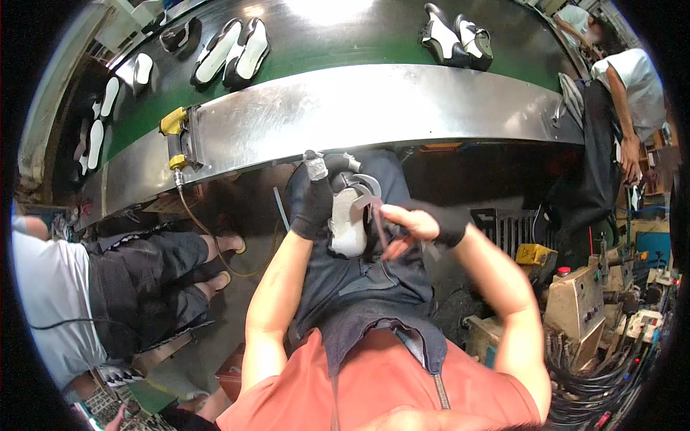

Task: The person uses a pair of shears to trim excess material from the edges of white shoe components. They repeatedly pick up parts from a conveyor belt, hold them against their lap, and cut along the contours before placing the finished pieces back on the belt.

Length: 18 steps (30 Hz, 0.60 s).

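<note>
On my lap lies a dark shoe upper on a last, its white insole (pixel 349 231) turned up. My left hand (pixel 314 194), in a black fingerless glove with tape round its fingers, grips the shoe at its far end and left side. In my right hand (pixel 415 223), also gloved in black, are metal pincers (pixel 368 192) with curved jaws. The jaws sit against the shoe's right edge near the far end. Blur softens my right fingers and the pincer handles. Whether the jaws pinch the shoe's edge, I cannot tell.
Ahead runs a metal ledge (pixel 302 104) beside a green conveyor belt (pixel 345 50) carrying several shoes (pixel 246 54) and white insoles. A yellow air stapler (pixel 175 136) with a hose rests on the ledge. Co-workers stand left and right; machinery and cables (pixel 586 381) crowd the lower right.
</note>
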Available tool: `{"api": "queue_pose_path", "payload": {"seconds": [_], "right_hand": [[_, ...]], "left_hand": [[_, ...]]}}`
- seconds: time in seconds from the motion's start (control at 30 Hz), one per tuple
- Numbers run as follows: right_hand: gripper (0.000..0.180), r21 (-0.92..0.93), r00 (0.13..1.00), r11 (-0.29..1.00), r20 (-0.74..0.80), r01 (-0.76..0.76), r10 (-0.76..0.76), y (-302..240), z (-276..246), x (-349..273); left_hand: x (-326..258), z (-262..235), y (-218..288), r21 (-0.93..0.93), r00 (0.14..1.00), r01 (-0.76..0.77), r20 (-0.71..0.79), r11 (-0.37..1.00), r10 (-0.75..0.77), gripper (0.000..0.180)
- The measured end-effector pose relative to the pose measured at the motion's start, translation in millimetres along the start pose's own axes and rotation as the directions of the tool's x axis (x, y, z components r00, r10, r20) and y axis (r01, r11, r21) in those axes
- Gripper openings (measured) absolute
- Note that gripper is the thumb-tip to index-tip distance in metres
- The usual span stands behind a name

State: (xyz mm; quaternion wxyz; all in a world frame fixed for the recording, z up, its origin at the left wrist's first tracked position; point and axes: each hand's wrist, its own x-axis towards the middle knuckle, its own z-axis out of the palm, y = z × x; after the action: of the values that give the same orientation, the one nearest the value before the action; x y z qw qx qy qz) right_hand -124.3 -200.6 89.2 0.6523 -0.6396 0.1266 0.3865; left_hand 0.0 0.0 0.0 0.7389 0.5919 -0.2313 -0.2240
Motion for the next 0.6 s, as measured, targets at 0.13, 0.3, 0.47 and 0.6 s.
{"api": "queue_pose_path", "payload": {"seconds": [0.13, 0.3, 0.47, 0.6], "right_hand": [[0.058, -0.223, 0.995, 0.975, 0.101, 0.01, 0.012, -25, -22, 15], [0.051, 0.882, 0.855, 0.467, 0.294, -0.07, -0.427, 63, 45, 53], [0.061, 0.151, 0.99, 0.983, 0.109, -0.106, 0.09, 23, 4, 7], [0.06, -0.574, 0.999, 0.819, -0.022, 0.026, -0.047, -23, -19, -4]], "left_hand": [[9, 16, 41, -0.056, 0.991, 0.104, -0.083, 0.993, -0.108, 0.056], [1, 27, 40, 0.072, 0.999, 0.024, -0.033, 0.997, -0.021, 0.052], [0, 26, 16, 0.156, 0.999, -0.023, -0.045, 0.987, 0.03, 0.05], [2, 24, -14, 0.22, 0.992, -0.067, -0.094, 0.973, 0.089, 0.03]]}}
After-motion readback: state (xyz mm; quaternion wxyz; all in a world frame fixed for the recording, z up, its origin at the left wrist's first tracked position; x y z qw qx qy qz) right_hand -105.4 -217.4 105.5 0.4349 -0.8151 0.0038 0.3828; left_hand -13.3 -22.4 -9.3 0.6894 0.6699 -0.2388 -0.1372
